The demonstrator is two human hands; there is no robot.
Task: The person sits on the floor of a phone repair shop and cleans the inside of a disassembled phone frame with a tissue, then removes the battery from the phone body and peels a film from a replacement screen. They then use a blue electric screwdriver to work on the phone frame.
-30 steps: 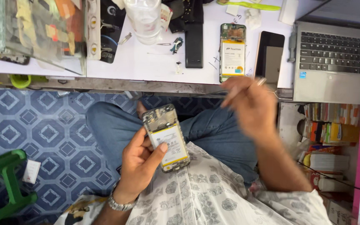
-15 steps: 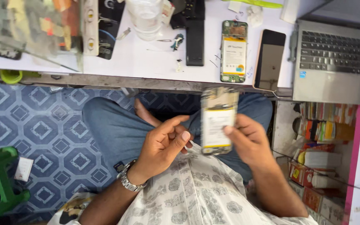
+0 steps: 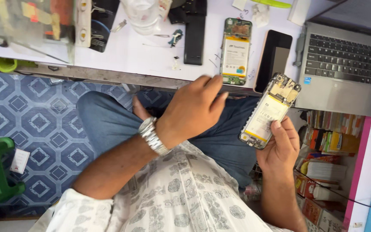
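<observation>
Your right hand (image 3: 280, 146) has its grip clamped on 1 opened phone (image 3: 269, 112) — back cover off, battery showing — held tilted over your lap, just near of the tabletop (image 3: 125, 51) edge and left of the laptop (image 3: 344, 68). Your left hand (image 3: 196, 109), watch at the wrist, hovers over the lap with fingers loosely curled and apart, holding nothing I can make out; its fingertips point toward a 2nd opened phone (image 3: 235, 51) lying flat on the tabletop, a dark phone (image 3: 273, 60) just right of it.
</observation>
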